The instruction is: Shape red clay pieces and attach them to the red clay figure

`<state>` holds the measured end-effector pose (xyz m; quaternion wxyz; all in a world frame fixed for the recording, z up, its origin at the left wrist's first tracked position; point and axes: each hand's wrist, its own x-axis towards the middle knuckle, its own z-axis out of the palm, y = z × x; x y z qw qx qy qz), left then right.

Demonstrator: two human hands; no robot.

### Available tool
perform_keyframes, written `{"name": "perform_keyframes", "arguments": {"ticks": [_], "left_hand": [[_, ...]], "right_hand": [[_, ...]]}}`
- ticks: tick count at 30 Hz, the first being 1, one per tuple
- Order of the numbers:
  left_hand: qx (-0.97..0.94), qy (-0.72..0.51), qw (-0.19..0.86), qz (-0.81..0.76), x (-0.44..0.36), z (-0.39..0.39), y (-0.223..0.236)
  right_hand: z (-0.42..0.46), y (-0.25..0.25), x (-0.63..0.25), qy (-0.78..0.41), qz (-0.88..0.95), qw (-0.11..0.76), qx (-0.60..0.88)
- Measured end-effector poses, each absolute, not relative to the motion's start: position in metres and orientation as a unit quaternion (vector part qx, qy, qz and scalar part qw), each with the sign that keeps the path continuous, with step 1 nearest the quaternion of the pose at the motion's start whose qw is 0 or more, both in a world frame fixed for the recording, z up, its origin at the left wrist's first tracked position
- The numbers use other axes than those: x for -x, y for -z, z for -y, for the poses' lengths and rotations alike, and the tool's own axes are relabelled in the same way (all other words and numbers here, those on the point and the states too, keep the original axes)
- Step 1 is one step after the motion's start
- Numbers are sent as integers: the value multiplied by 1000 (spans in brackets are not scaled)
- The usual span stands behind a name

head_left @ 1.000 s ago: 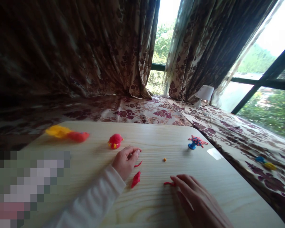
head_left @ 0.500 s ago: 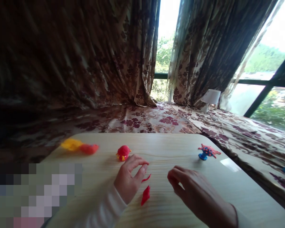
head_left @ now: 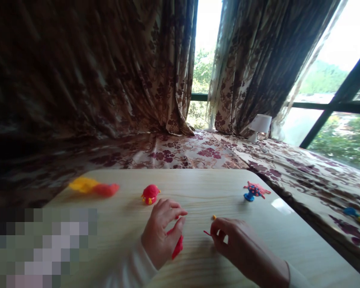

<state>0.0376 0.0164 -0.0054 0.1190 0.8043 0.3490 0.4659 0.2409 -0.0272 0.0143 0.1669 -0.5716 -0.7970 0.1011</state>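
Thumb and fingers of my left hand (head_left: 163, 232) are apart over the table. Beside and partly behind its thumb is a flat red clay piece (head_left: 177, 249); a small bit of red also shows between the fingers, mostly hidden. My right hand (head_left: 238, 244) is closed in a pinch, with a thin red clay strip (head_left: 207, 232) sticking out from the fingertips. Just beyond those fingertips lies a small orange-yellow bit of clay (head_left: 214, 217). A red clay figure with yellow parts (head_left: 150, 194) stands past my left hand.
Toward the back right of the pale wooden table (head_left: 192, 180) stands a blue and pink clay figure (head_left: 253, 191). Yellow clay (head_left: 83, 185) and red clay (head_left: 106, 189) lie at the left. Blue and yellow clay (head_left: 351, 211) rests on the patterned cloth, and a white lamp (head_left: 260, 123) stands behind.
A thin red strip now shows in my right hand's pinch. The orange-yellow bit has come into sight by that hand. My left hand now covers part of the flat red piece. The view has turned slightly right.
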Motion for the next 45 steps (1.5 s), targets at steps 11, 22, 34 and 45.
{"name": "perform_keyframes", "arguments": {"ticks": [11, 22, 34, 45], "left_hand": [[-802, -461, 55, -375, -22, -23, -2], [-788, -458, 87, -401, -23, -24, 2], [-785, -458, 103, -404, -26, -23, 2], [-744, -475, 139, -449, -22, -27, 5]], "right_hand": [[-15, -44, -190, -158, 812, 320, 463], [-11, -28, -192, -173, 801, 342, 460], [-12, -25, -192, -169, 778, 371, 478], [-21, -14, -205, -125, 793, 256, 539]]}}
